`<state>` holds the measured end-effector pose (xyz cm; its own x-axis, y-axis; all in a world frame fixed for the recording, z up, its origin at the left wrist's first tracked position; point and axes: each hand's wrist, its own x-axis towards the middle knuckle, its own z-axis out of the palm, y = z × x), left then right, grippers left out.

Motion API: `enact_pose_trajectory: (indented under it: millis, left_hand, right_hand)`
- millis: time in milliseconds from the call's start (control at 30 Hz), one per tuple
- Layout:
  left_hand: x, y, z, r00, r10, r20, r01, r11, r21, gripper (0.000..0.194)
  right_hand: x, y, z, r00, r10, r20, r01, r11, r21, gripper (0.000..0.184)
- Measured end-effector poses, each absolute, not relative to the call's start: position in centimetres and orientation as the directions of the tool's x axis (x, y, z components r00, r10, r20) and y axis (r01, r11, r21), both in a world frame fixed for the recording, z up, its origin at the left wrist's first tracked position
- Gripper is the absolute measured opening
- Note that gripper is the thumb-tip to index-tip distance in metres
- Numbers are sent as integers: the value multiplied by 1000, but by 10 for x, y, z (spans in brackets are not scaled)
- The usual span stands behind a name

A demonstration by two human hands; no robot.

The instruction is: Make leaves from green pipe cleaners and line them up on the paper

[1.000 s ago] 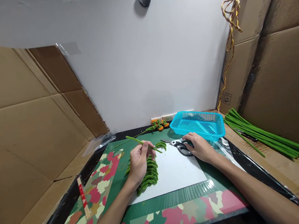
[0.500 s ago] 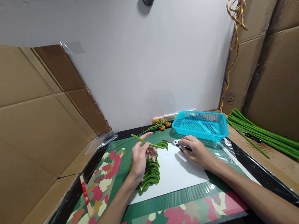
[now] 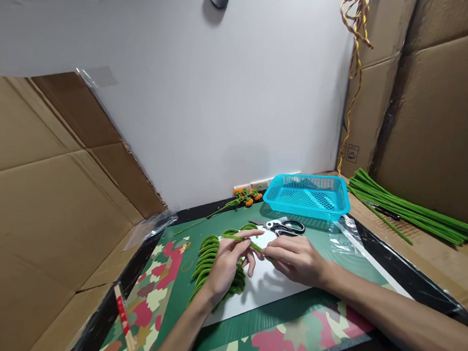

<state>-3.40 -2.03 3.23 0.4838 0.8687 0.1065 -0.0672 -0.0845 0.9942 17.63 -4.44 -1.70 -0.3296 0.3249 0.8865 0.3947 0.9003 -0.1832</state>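
A short green pipe cleaner (image 3: 255,245) stretches between my two hands over the white sheet (image 3: 266,291). My left hand (image 3: 226,261) pinches it between thumb and fingers, while my right hand (image 3: 299,254) grips its right end with the fingertips. Under and beside my left hand lies a row of curved green pipe cleaner pieces (image 3: 206,252), partly hidden by that hand. A few more curved pieces (image 3: 249,227) rest near the top of the sheet. Scissors (image 3: 288,227) with black and white handles lie just beyond my right hand.
A blue perforated basket (image 3: 308,205) stands at the back. Orange flowers on a green stem (image 3: 248,196) lie left of it. A bundle of long green pipe cleaners (image 3: 412,206) rests on cardboard at right. Wrapped chopsticks (image 3: 123,317) lie at left. Cardboard walls (image 3: 39,200) flank the table.
My right hand has let go of the scissors and moved left and nearer, taking hold of the pipe cleaner's right end. The left hand still holds the pipe cleaner.
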Motion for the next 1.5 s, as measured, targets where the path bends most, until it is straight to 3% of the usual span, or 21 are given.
enact_pose_trajectory:
  millis: [167,367,467,667,900,1333,1500]
  left_hand:
    - [-33,-24,37,524,843,125,-163,-44,986,37]
    - [-36,-25,41,534,835,132,-212,-19,977,52]
    - [-34,-24,38,495,854,157,-206,-60,977,42]
    - [-33,-15,22,415,883,219,-135,-178,975,54]
    - [-41,-15,12,330,901,281,23,-305,952,44]
    - [-40,-23,19,281,886,368,179,-426,887,34]
    - [-41,-23,22,331,880,342,136,-403,905,32]
  right_hand:
    - [180,-37,-18,-88,494,865,332,833,-442,18]
    - [181,-28,-17,-11,584,812,288,779,-557,14]
    - [179,-30,-18,-29,592,805,279,778,-562,13]
    - [173,-36,-21,-110,561,821,288,808,-514,16]
    - [168,-42,-27,-223,506,833,284,852,-441,28]
    - [164,-41,-29,-214,439,872,369,863,-344,10]
    - [164,-40,-28,-139,515,846,282,840,-464,12]
